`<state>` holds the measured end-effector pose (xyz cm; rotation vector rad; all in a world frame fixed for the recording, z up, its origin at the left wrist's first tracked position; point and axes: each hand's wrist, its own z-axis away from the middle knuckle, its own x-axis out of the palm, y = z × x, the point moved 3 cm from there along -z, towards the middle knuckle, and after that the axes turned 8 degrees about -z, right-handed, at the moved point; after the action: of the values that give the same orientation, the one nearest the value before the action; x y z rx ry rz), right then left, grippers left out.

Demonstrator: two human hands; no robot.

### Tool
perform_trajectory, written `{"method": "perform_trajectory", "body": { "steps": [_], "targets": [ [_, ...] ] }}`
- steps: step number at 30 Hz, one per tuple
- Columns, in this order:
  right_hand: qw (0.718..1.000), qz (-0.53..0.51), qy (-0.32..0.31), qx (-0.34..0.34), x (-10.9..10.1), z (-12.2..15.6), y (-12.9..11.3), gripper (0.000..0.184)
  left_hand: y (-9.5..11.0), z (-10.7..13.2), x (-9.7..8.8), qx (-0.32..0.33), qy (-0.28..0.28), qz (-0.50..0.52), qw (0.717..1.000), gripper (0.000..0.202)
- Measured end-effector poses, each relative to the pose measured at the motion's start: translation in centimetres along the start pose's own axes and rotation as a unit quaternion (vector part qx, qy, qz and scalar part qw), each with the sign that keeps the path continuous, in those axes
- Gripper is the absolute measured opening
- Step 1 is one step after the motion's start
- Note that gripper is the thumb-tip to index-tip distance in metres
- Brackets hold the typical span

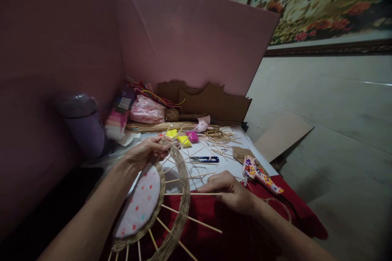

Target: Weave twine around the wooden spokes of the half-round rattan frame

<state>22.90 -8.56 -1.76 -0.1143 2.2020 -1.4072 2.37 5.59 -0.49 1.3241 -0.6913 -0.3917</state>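
Note:
My left hand (146, 151) grips the top of a round woven wheel (180, 204), its fingers closed around the twine-wrapped rim. The wheel has a pink dotted fabric centre (141, 204) and thin wooden sticks running outward like spokes. My right hand (230, 191) is closed in a pinch on one horizontal stick (183, 193) that passes through the rim. The wheel stands tilted over a red cloth (220, 220).
Small blue snips (204, 159) lie on white paper beyond the wheel, among loose sticks. A flower-patterned glue gun (260, 175) lies to the right. Coloured foam pieces, a twine ball (172, 114), fabric, cardboard and a purple container (84, 124) stand further back against pink boards.

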Motion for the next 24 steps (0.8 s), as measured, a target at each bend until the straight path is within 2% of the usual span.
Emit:
{"method": "perform_trajectory", "body": {
  "steps": [12,20,24],
  "targets": [
    [0.996,-0.045,0.07,0.017,1.0,0.4,1.5,0.026,0.2,0.0,-0.2,-0.002,0.029,0.009,1.0,0.018],
    [0.993,-0.031,0.104,0.041,1.2,0.7,0.9,0.028,0.1,-0.2,-0.5,-0.005,0.059,0.006,0.998,0.018],
    [0.993,0.011,0.106,0.043,0.8,0.9,0.2,0.025,-0.1,-0.4,-0.7,-0.011,0.083,-0.008,0.996,0.021]
  ]
}}
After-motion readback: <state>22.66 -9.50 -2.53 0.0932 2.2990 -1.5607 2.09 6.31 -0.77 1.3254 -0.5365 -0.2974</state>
